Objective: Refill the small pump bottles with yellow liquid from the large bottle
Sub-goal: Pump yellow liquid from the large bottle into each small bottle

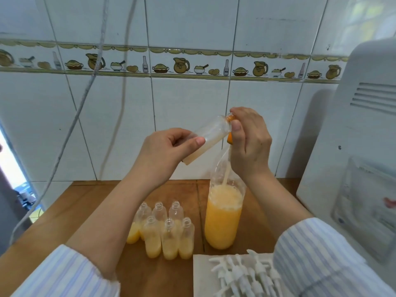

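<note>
I see the left hand [169, 146] gripping a tilted small bottle [209, 136]. The right hand [248, 142] curls round the large bottle [224, 213] neck, fingers closed on it, far right of six open bottles [166, 230].

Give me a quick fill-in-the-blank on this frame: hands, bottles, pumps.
1. The left hand holds a small bottle tilted so liquid runs into the ____ bottle.
2. The small bottles standing on the table number ____.
3. The white pumps lie on a ____ napkin.
4. The standing small bottles have ____ caps on.

Missing: large; six; white; no
</note>
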